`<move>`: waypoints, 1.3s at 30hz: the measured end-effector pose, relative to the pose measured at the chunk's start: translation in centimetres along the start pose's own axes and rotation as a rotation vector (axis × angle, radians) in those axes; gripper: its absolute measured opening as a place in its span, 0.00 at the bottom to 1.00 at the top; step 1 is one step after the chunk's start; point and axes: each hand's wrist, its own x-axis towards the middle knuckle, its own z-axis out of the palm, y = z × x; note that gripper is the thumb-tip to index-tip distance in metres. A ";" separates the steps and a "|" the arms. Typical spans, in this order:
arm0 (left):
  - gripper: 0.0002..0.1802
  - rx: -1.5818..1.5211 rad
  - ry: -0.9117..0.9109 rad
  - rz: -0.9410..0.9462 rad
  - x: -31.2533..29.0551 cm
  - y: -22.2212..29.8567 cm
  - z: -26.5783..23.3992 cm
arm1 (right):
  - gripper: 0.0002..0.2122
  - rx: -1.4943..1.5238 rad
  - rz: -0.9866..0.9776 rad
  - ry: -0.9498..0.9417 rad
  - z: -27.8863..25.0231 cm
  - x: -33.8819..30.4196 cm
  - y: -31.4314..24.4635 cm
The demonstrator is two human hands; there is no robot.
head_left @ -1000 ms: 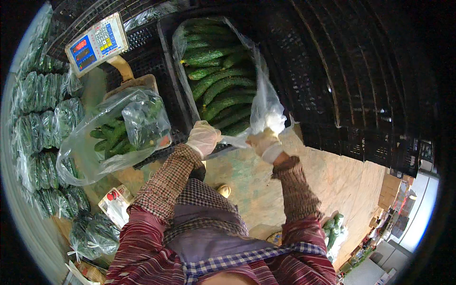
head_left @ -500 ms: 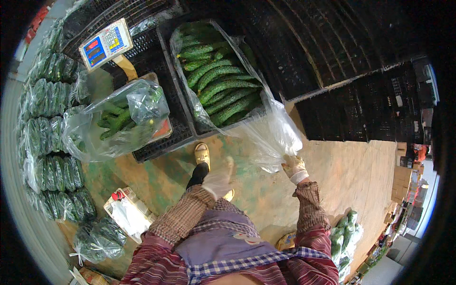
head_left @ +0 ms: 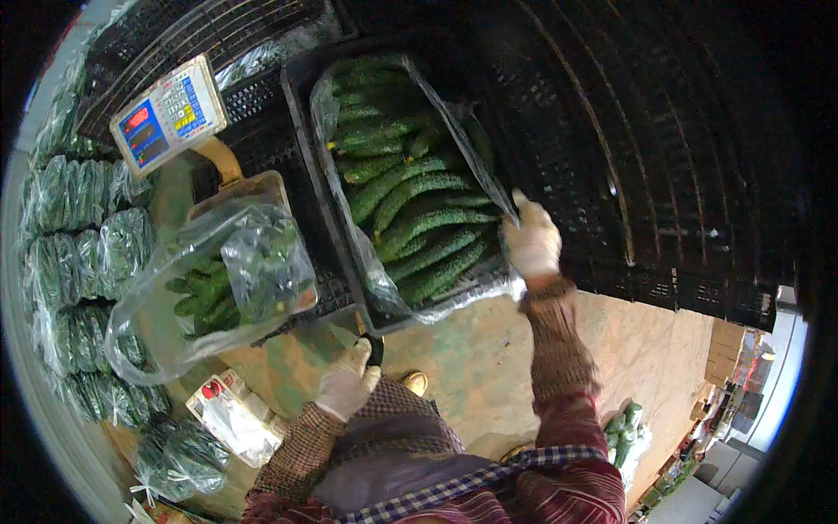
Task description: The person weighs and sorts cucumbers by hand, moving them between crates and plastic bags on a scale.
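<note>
A: What is being hidden?
B: The far end of the black crate (head_left: 337, 237) is being lost in shadow, and the smaller cucumbers (head_left: 208, 293) are being blurred by the crumpled film of a clear bag (head_left: 262, 262).
A: And the hands?
B: The gloved right hand (head_left: 534, 240) is being held at the crate's right rim, fingers bent, and the plastic liner (head_left: 471, 304) is being pinched by its edge in that grip. The gloved left hand (head_left: 347, 382) is being held low near the crate's near left corner, half curled; whether anything is being gripped cannot be told.
A: What is being contained?
B: Long cucumbers (head_left: 436, 249) are being held side by side within the lined crate, while the bag is being supported by the digital scale (head_left: 170, 118) on the left.
</note>
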 end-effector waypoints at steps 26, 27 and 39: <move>0.27 -0.118 0.259 -0.057 1.7 2.0 -5.7 | 0.45 -0.493 -0.450 -0.108 9.6 21.0 -6.4; 0.27 -0.116 0.277 -0.085 0.9 0.9 -4.9 | 0.46 -0.476 -0.471 -0.225 10.2 21.8 -7.0; 0.23 0.023 1.162 -0.193 -6.0 4.0 -10.9 | 0.31 0.241 -0.659 0.110 -2.6 22.9 -4.6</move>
